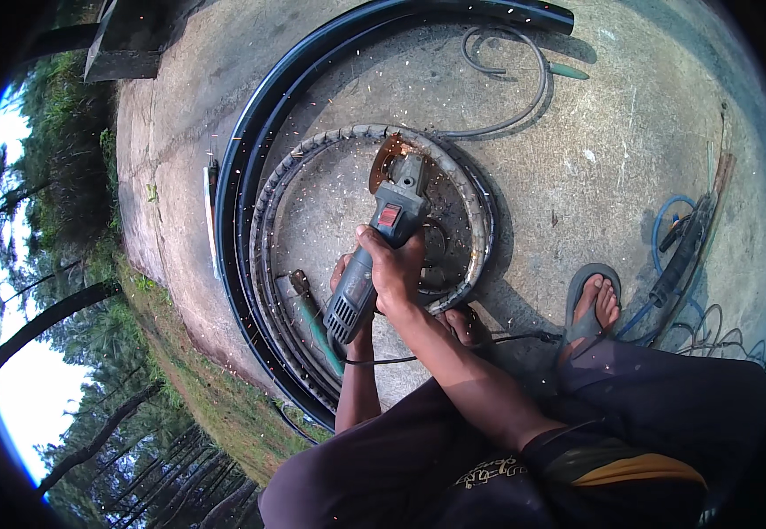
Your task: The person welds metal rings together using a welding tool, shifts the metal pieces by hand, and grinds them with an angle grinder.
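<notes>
An angle grinder (390,216), dark grey with a red switch and a rust-brown disc (386,164), is between my two hands. My right hand (399,269) is wrapped round its body just behind the switch, thumb on top. Partly hidden behind the body, my left hand (340,271) grips it from the left side, with only some fingers showing. The disc is at the upper part of a large worn ring with a ribbed edge (469,194) on the ground; exact contact is hard to make out. Sparks are scattered around. A black cord (453,346) trails from the grinder's rear.
A thick black curved pipe (240,176) arcs round the ring. A green-handled clamp (312,326) lies inside, and a grey cable (537,93) with a green end lies beyond. My sandalled foot (596,304) is at the right, near blue and black cables (676,264). Grass (215,361) borders the concrete.
</notes>
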`<control>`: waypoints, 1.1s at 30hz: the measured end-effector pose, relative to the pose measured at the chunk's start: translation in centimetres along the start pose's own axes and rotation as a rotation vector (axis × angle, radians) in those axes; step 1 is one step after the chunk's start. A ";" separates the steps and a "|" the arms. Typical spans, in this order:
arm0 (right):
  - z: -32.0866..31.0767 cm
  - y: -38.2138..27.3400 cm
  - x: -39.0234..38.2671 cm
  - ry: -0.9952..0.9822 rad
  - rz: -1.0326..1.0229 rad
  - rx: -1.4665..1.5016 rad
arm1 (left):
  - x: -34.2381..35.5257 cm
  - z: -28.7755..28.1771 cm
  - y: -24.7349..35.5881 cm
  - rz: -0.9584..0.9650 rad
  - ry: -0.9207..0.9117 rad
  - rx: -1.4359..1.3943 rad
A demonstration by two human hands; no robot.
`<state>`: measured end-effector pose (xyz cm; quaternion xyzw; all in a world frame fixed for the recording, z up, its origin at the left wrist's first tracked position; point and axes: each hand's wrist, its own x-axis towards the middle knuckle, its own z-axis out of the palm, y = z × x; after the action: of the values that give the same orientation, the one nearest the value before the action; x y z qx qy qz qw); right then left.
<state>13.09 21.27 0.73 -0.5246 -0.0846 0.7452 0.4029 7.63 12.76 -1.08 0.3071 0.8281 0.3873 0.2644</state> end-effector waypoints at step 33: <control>0.8 -3.7 -0.4 -0.081 -0.239 -0.229 | -2.1 0.5 -5.8 0.034 0.119 -0.198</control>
<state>14.35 23.67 3.44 -0.5227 -0.2471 0.6981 0.4224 7.58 8.56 -5.57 0.2702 0.7948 0.4891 0.2370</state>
